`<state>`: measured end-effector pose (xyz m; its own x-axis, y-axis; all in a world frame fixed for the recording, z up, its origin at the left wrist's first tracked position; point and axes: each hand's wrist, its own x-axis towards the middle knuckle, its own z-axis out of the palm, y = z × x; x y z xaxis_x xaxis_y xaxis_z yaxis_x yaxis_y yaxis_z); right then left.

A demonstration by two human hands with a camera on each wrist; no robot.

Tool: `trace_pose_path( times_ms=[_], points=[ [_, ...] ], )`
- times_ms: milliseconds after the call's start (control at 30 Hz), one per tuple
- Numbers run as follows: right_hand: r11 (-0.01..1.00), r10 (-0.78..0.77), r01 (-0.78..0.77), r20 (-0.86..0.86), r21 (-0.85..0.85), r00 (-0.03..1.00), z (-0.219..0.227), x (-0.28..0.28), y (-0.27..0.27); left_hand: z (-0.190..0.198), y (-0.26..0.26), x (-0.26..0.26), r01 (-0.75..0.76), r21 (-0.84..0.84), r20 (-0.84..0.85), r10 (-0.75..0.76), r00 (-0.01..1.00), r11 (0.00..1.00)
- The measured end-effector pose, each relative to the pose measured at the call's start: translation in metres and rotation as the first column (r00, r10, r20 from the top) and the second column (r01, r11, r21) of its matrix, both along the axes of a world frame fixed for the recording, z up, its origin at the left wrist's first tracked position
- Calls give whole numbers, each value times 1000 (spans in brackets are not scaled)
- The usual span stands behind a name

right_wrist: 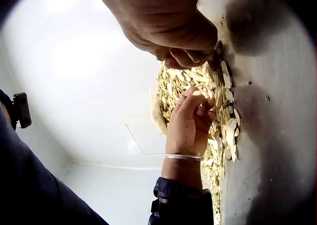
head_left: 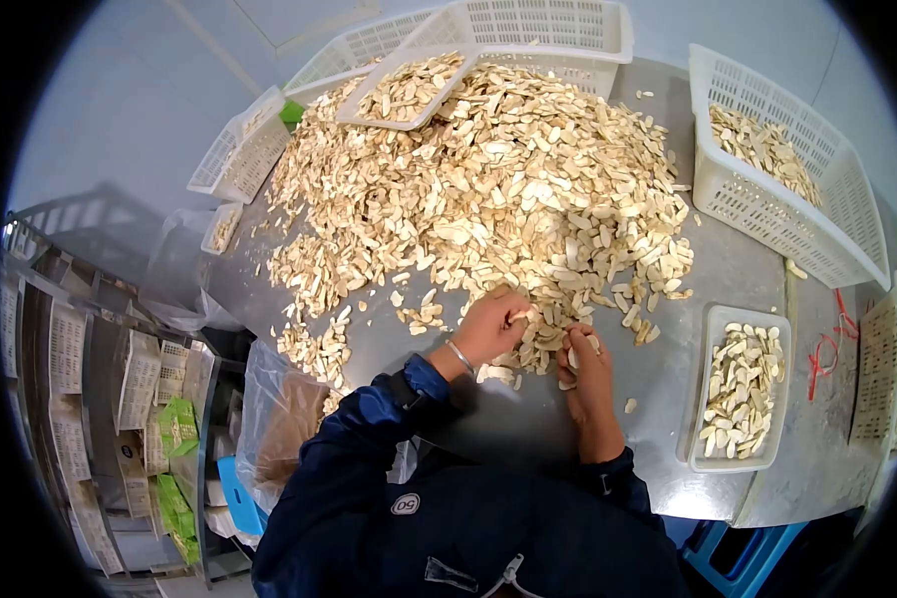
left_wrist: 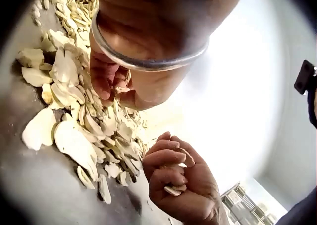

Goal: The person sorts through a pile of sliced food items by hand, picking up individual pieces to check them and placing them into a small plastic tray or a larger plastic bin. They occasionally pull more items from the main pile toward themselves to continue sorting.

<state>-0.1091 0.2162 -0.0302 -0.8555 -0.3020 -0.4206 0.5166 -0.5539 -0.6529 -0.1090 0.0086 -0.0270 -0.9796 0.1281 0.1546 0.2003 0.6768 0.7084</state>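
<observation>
A large heap of pale, dried-looking slices (head_left: 488, 169) covers the metal table. At its near edge my left hand (head_left: 493, 327), with a silver bangle at the wrist, pinches a pale slice (head_left: 524, 315) between thumb and fingers. Beside it on the right, my right hand (head_left: 590, 384) has its fingers curled around a few slices. Those held slices (left_wrist: 174, 190) poke out between the fingers in the left wrist view. Loose slices (left_wrist: 74, 143) lie just under and beside the left hand. In the right wrist view the right hand (right_wrist: 173, 31) hides most of what it grips.
A shallow white tray (head_left: 697, 419) of slices stands at right, below a large white basket (head_left: 767, 214). Another tray (head_left: 409, 126) sits on the heap, with white baskets (head_left: 568, 65) behind. Red string (head_left: 819, 364) lies near the right edge. Plastic bags (head_left: 269, 409) hang at left.
</observation>
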Motion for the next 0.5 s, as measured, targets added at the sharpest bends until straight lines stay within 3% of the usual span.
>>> trace_pose_path(
  times_ms=[67,100,200,300,400,433,500],
  points=[
    [1000,3,-3,-3,-3,1000,-2,1,-1,5,0,-4,-20,23,-12,20,1000,1000],
    [1000,5,-5,-3,-7,1000,-4,1,-2,8,1,-9,67,-122,-159,-86,984,990],
    [1000,11,-11,-3,-11,1000,-4,0,-1,5,6,-15,160,-363,-269,-267,925,918],
    [1000,17,-17,0,-1,1000,-1,0,2,10,9,-14,149,-375,-238,-250,938,915],
    [1000,16,-16,10,3,1000,0,0,1,11,-2,-8,81,-173,-86,-97,992,982],
    [1000,10,-10,16,-2,1000,2,0,0,2,-9,-7,42,38,29,-43,999,998],
    [1000,14,-14,11,-12,1000,2,1,-1,-20,-25,-7,-117,424,277,-6,961,898]
  ],
)
